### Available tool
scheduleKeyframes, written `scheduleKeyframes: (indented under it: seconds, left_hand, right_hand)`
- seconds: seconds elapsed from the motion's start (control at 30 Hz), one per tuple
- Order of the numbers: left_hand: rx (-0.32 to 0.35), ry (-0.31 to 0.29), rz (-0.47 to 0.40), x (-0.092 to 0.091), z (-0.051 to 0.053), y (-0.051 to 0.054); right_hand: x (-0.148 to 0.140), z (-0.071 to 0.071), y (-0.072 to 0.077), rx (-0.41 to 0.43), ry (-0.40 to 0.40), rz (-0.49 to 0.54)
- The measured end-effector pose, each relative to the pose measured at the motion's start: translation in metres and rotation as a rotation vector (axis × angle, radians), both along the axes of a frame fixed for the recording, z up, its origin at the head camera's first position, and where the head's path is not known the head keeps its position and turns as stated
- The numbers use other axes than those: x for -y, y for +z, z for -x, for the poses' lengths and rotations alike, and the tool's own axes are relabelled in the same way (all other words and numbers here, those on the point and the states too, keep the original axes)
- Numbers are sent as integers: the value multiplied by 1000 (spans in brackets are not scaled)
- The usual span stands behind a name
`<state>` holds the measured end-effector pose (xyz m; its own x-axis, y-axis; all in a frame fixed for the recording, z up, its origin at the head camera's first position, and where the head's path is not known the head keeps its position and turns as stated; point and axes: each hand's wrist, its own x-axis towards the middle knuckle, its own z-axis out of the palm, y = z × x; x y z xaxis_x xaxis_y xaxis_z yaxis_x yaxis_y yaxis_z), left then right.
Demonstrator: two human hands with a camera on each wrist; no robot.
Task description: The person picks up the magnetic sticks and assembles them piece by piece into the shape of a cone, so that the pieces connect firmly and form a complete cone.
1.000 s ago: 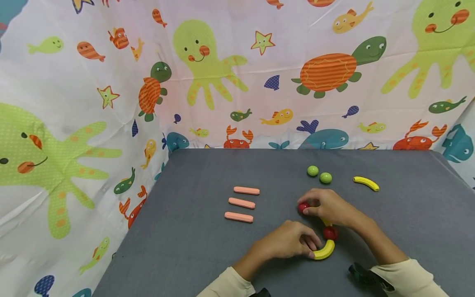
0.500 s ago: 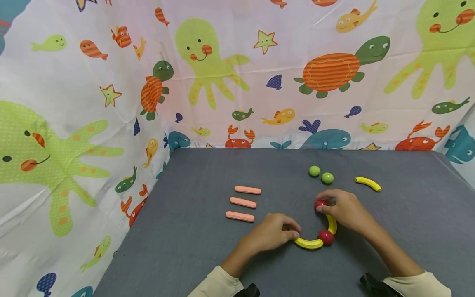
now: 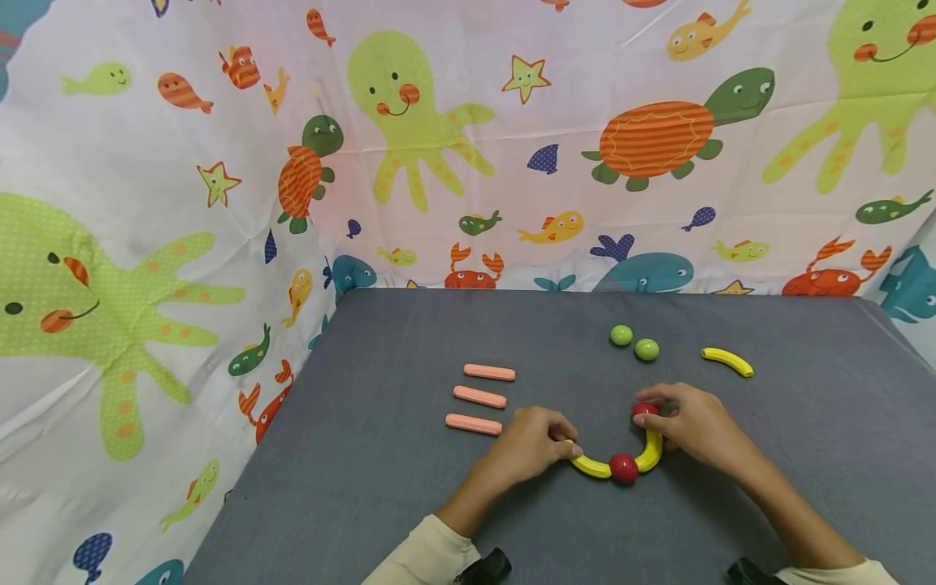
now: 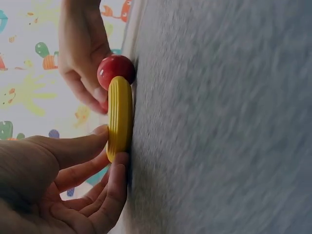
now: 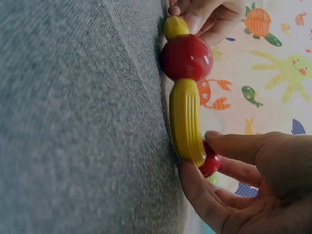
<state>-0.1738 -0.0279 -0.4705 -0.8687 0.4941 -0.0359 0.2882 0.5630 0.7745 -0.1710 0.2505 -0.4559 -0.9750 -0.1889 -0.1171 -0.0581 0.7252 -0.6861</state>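
Observation:
A chain of two yellow curved pieces and two red balls lies on the grey table in a U shape. My left hand [image 3: 537, 445] pinches the free end of the left yellow curved piece [image 3: 591, 465] between thumb and fingers. That piece meets the middle red ball [image 3: 624, 469], which joins the right yellow curved piece [image 3: 651, 452]. At the far end, my right hand [image 3: 695, 418] pinches the other red ball [image 3: 645, 409]; in the right wrist view, thumb and fingers sit around this end red ball [image 5: 211, 163], partly hidden behind the yellow piece.
Three pink sticks [image 3: 478, 396] lie spaced out left of the chain. Two green balls [image 3: 634, 342] and a loose yellow curved piece [image 3: 727, 362] lie farther back at right. A printed curtain [image 3: 424, 146] hangs behind the table [image 3: 351, 487].
The chain has turned clockwise and its two ends have spread apart. My left hand moved left and away from me, my right hand rightward, both keeping hold of their ends.

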Motion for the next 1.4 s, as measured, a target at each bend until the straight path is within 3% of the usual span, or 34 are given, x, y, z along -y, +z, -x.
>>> scheduleKeyframes:
  seconds: [0.1, 0.4, 0.57, 0.87, 1.07, 1.27, 1.4]
  left_hand:
    - [7, 8, -3, 3, 7, 0]
    - [17, 118, -48, 9, 32, -2]
    - [51, 123, -47, 9, 38, -3]
    - [-20, 106, -32, 9, 54, 0]
    - [16, 149, -8, 7, 67, 2]
    - [21, 167, -50, 6, 72, 0]
    - [-19, 193, -71, 3, 70, -3]
  right_hand:
    - [-3, -3, 1, 28, 11, 36]
    - [-8, -15, 0, 65, 31, 62]
    - [-7, -20, -1, 62, 33, 65]
    - [-4, -25, -7, 15, 96, 92]
    - [3, -26, -10, -5, 97, 118]
    - [9, -25, -11, -23, 83, 119]
    - [9, -25, -11, -31, 75, 110]
